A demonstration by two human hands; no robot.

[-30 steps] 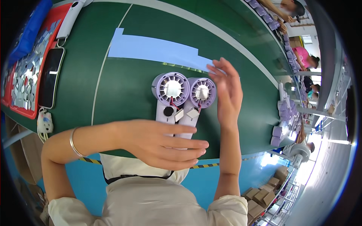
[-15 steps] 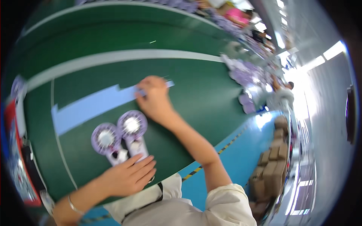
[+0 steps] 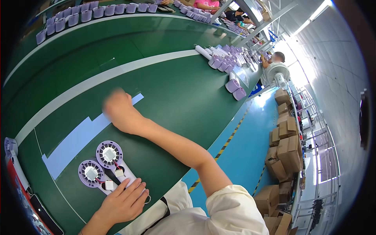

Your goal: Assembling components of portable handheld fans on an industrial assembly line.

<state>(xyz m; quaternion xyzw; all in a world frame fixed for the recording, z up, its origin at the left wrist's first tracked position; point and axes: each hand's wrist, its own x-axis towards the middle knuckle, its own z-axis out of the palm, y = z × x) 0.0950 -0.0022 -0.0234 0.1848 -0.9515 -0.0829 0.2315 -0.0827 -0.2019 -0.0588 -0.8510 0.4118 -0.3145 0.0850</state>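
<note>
Two handheld fans lie side by side on the green bench, each with a round purple slotted head and a pale handle. The upper fan and the lower fan both have a whitish square at the hub, dark red wires and a small white block. My left hand rests across their handles, fingers stretched out, hiding the handle ends. Beyond the fans, a long stepped pale-blue strip lies on the bench. My right hand is over its far part; its fingers look bent but are smeared by motion.
Purple fan parts crowd the bench's far right, and a row of purple pieces lines the far belt. Cardboard boxes stand along the blue floor at right. A red-edged tray is at left. Other people work farther off.
My view has shifted, so the bench sits differently in the picture. My right hand has moved back along the blue strip, away from its far end. My left hand stays on the fan handles.
</note>
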